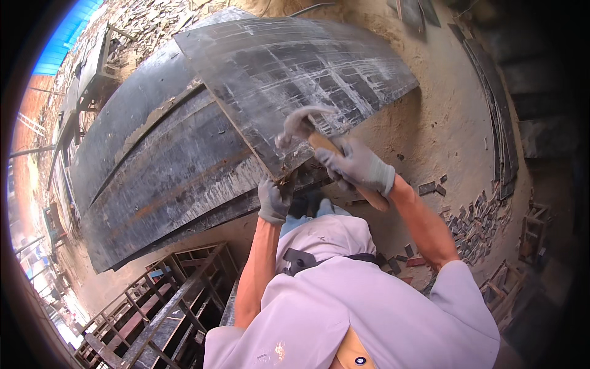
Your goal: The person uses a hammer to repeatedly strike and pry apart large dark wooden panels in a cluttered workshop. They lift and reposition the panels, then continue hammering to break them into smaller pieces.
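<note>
Closest in, the pale shirt [344,295] fills the bottom, and out to its left stands a dark slatted rack [178,313]. Above that, broad blackish sheets [163,178] lie overlapped, and here's the gloved left hand [275,201], right at the near-left corner of the uppermost scuffed panel [276,67], fingers curled together; their tips are hidden, so no telling whether they pinch. Next along, the claw hammer [323,142], its head showing over that panel's near edge, apparently lifted clear! The gloved right hand [359,166] has its fingers wrapped tight around the wooden handle. Over on the right, little dark blocks [482,224] litter the ground. So how far along? Mid-job at that corner, I'd judge: hammer up, left hand placed, more blows probably left; what's finished on the sheets beneath, I can't tell.
</note>
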A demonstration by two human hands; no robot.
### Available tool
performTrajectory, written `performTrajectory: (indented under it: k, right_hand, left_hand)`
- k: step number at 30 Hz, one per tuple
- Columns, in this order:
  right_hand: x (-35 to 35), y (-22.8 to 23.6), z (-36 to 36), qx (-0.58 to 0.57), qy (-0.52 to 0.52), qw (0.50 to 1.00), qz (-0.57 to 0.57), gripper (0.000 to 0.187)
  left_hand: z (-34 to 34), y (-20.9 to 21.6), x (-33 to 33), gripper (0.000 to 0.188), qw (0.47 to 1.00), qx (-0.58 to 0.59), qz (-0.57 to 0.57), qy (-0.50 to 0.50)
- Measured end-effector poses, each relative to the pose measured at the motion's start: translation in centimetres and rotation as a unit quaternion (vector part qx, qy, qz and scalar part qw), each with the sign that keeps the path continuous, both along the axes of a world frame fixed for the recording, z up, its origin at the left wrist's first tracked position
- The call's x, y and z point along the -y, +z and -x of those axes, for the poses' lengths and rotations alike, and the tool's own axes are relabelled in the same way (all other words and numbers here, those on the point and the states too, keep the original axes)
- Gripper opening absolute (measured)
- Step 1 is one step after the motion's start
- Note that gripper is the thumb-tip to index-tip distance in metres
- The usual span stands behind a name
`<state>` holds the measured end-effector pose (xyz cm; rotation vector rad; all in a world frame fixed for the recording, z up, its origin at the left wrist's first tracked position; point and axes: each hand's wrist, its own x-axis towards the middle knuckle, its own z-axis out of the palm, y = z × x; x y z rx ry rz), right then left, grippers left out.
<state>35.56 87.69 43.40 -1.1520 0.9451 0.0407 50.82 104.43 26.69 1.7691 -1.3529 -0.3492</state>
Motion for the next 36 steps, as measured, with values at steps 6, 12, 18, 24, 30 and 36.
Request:
performTrajectory:
  k: [6, 12, 18, 24, 30, 36]
  right_hand:
    - [0.0, -0.7, -1.1, -0.09, 0.176, 0.98, -0.004, 0.025]
    - [-0.2, -1.7, -1.1, -0.059, 0.012, 0.997, 0.053, 0.024]
    - [-0.9, 0.4, -1.3, -0.111, 0.223, 0.941, 0.229, 0.034]
    - [-1.2, -0.9, -1.8, -0.095, 0.218, 0.923, 0.302, 0.037]
    - [-2.2, -1.0, -0.7, -0.108, 0.084, 0.967, 0.216, 0.038]
    - [-1.8, 2.3, -2.2, -0.145, 0.234, 0.935, 0.225, 0.044]
  left_hand:
    - [0.1, -1.3, -0.7, 0.026, 0.997, -0.072, 0.014, 0.035]
    - [0.0, -1.7, 0.1, 0.027, 0.996, -0.033, 0.075, 0.021]
    - [-0.3, -2.9, -0.3, 0.027, 0.998, -0.046, 0.047, 0.003]
    - [1.1, -4.1, 0.5, 0.025, 0.757, -0.642, 0.081, 0.091]
    - [-0.3, -5.1, 0.2, 0.024, 0.978, -0.2, 0.045, 0.028]
    - [0.3, -6.9, -0.1, 0.027, 0.941, -0.33, 0.064, 0.04]
